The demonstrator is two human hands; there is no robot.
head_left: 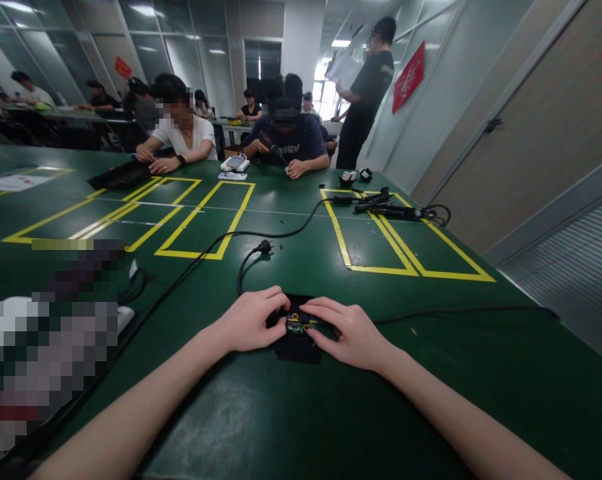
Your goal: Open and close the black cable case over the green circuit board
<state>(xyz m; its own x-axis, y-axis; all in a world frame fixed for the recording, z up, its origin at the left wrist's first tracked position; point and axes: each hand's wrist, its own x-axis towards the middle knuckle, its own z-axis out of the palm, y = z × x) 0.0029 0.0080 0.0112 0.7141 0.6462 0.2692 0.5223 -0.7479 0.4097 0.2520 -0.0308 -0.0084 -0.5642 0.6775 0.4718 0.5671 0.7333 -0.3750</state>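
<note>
Straight ahead of me, low over the green table, is a small circuit board (pixel 295 325) with yellow-ringed parts on it. A black casing piece (pixel 299 351) shows below and around it; whether the board sits inside cannot be made out. My left hand (pixel 255 320) grips the board's left side, thumb in front and fingers behind. From the right, my right hand (pixel 351 332) closes on the opposite side with thumb and fingers. Just beyond my left hand lies a black power plug (pixel 265 247) on a curved cord.
A long black cable (pixel 241 233) crosses the green table (pixel 221 413), which has yellow tape rectangles (pixel 189 254). Black cords and tools (pixel 391 210) lie at the far right. Across the table sit a person in white (pixel 201 137) and a person holding a tool (pixel 301 143).
</note>
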